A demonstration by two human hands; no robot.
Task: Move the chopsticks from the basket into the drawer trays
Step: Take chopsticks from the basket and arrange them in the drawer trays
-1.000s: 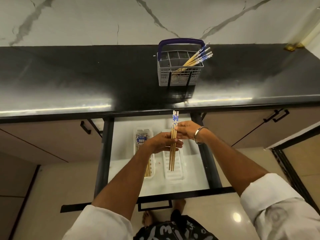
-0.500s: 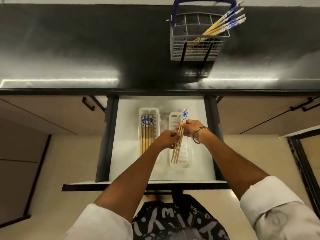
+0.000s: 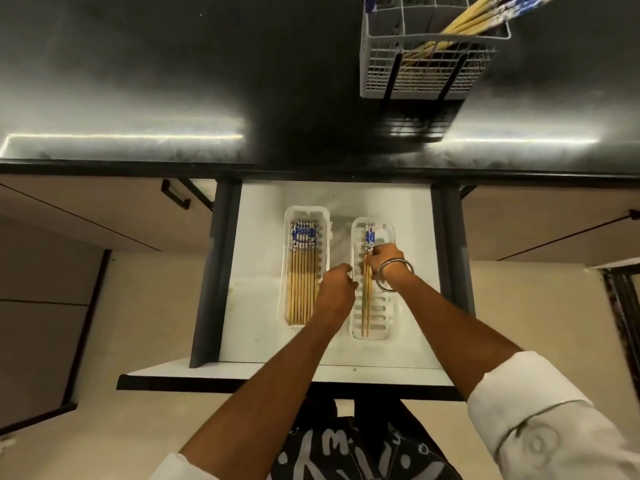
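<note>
A small bunch of wooden chopsticks with blue-and-white tops lies lengthwise in the right white tray of the open drawer. My right hand, with a metal bangle at the wrist, is closed on them just below their patterned tops. My left hand hovers between the two trays with curled fingers, holding nothing. The left white tray holds several chopsticks laid side by side. The grey wire basket stands on the black counter at the top right, with more chopsticks leaning in its right corner.
The black counter overhangs the drawer's back. Dark drawer sides flank the white floor, and the drawer front is nearest me. Closed cabinet fronts with black handles sit on both sides.
The view has tipped down and closer to the drawer. The bunch went from held upright above the right tray to lying in it. My left hand has let go and moved left.
</note>
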